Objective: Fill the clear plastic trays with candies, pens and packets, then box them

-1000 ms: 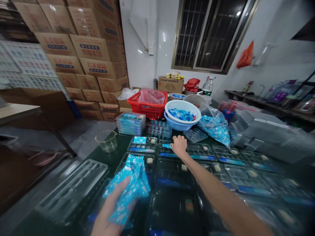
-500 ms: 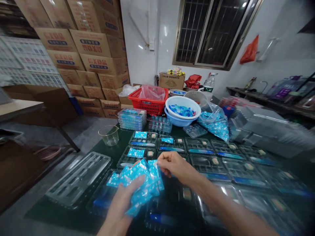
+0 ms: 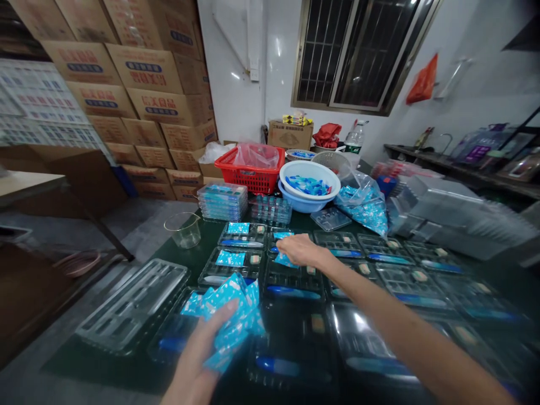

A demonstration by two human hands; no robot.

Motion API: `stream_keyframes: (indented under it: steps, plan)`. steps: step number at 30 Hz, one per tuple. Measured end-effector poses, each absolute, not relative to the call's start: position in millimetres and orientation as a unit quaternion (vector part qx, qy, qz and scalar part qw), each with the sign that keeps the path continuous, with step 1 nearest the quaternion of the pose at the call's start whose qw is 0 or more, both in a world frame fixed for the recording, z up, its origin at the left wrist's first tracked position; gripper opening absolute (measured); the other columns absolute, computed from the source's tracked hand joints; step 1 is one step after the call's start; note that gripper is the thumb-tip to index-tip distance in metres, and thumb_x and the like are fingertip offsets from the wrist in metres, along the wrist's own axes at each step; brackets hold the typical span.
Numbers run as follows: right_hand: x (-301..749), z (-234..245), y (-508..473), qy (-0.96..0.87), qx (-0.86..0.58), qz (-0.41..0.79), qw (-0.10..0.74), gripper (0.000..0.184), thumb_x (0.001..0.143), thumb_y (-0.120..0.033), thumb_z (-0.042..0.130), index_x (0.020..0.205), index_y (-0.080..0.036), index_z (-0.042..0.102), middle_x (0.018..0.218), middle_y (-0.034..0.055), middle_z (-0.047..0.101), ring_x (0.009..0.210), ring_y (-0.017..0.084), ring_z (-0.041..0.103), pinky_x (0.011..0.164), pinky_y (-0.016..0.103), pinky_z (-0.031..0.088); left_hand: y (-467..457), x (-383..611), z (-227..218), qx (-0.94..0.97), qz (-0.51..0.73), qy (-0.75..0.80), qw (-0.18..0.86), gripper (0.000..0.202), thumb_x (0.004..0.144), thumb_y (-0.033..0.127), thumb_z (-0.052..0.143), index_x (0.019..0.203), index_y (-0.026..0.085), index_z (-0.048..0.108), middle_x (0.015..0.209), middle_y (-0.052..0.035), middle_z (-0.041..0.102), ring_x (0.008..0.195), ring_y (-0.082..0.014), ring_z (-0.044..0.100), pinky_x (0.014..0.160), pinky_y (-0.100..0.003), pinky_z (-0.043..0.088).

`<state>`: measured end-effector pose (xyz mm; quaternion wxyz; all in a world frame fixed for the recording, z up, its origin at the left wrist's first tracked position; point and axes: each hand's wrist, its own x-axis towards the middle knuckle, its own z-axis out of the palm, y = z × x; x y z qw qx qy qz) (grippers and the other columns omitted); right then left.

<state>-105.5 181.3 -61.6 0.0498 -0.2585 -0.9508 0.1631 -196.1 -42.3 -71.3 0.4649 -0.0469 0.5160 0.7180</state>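
A fanned bunch of blue patterned packets [image 3: 236, 315] is gripped in my left hand [image 3: 202, 343], thumb on top. Farther out, my right hand [image 3: 300, 250] pinches a single blue packet [image 3: 287, 260] over a clear plastic tray [image 3: 295, 277]. That tray holds a blue pen [image 3: 293, 292] and a small pale block [image 3: 311, 270]. Left of it, another tray has a blue packet [image 3: 230, 258] lying in it, beside a similar block [image 3: 255, 259]. Rows of such trays with pens and blocks spread to the right, some blurred.
A bare clear tray [image 3: 135, 304] lies at the left edge of the green table. Behind stand a clear cup [image 3: 183, 230], stacked filled trays [image 3: 223, 203], a red basket [image 3: 251, 171], a white basin [image 3: 310, 171], a bag of blue packets [image 3: 363, 205] and stacked clear trays [image 3: 451, 214].
My right hand has moved forward from the bunch to over a tray, taking one packet along. My left hand still holds the bunch in nearly the same spot.
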Motion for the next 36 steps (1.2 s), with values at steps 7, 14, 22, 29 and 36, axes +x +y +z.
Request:
stream_keyframes:
  steps: [7, 14, 22, 29, 36]
  plan:
    - [-104, -70, 136, -0.939, -0.242, 0.224, 0.100, 0.020, 0.087, -0.018, 0.037, 0.083, -0.014, 0.057, 0.077, 0.0053, 0.060, 0.071, 0.014, 0.055, 0.061, 0.022, 0.037, -39, -194, -69, 0.005, 0.708, 0.545, 0.448, 0.043, 0.061, 0.006, 0.069, 0.102, 0.012, 0.056, 0.077, -0.0110, 0.068, 0.066, -0.0268, 0.065, 0.058, -0.037, 0.055]
    - [-87, -50, 92, -0.826, -0.186, 0.512, 0.146, 0.022, 0.077, -0.030, 0.054, 0.062, -0.014, 0.053, 0.051, -0.0054, 0.041, 0.047, 0.006, 0.036, 0.041, 0.016, 0.025, -33, -185, -65, 0.038, 0.697, 0.574, 0.428, 0.038, 0.062, 0.009, 0.070, 0.098, 0.010, 0.058, 0.078, -0.0134, 0.068, 0.063, -0.0277, 0.065, 0.056, -0.041, 0.055]
    - [-40, -57, 96, -0.714, -0.334, 0.594, 0.163, 0.022, 0.077, -0.033, 0.052, 0.064, -0.016, 0.048, 0.049, -0.0055, 0.041, 0.042, 0.006, 0.038, 0.039, 0.016, 0.027, -43, -202, -64, -0.040, 0.718, 0.565, 0.405, 0.024, 0.066, 0.007, 0.066, 0.088, 0.011, 0.061, 0.068, -0.0066, 0.067, 0.056, -0.0205, 0.064, 0.049, -0.031, 0.054]
    - [-31, -98, 75, -0.817, -0.401, 0.402, 0.097, 0.020, 0.077, -0.026, 0.049, 0.061, -0.016, 0.055, 0.057, 0.0001, 0.057, 0.053, 0.011, 0.051, 0.048, 0.020, 0.031, -49, -212, -75, -0.039, 0.713, 0.563, 0.417, 0.031, 0.062, 0.009, 0.070, 0.092, 0.013, 0.060, 0.068, -0.0053, 0.066, 0.054, -0.0200, 0.063, 0.050, -0.030, 0.054]
    - [-44, -101, 64, -0.876, -0.445, 0.159, 0.093, 0.011, 0.069, -0.025, 0.062, 0.066, -0.017, 0.056, 0.064, 0.0016, 0.058, 0.064, 0.018, 0.054, 0.055, 0.025, 0.030, -46, -195, -69, -0.008, 0.704, 0.560, 0.436, 0.033, 0.063, 0.010, 0.070, 0.095, 0.011, 0.060, 0.076, -0.0085, 0.068, 0.061, -0.0215, 0.065, 0.055, -0.032, 0.055]
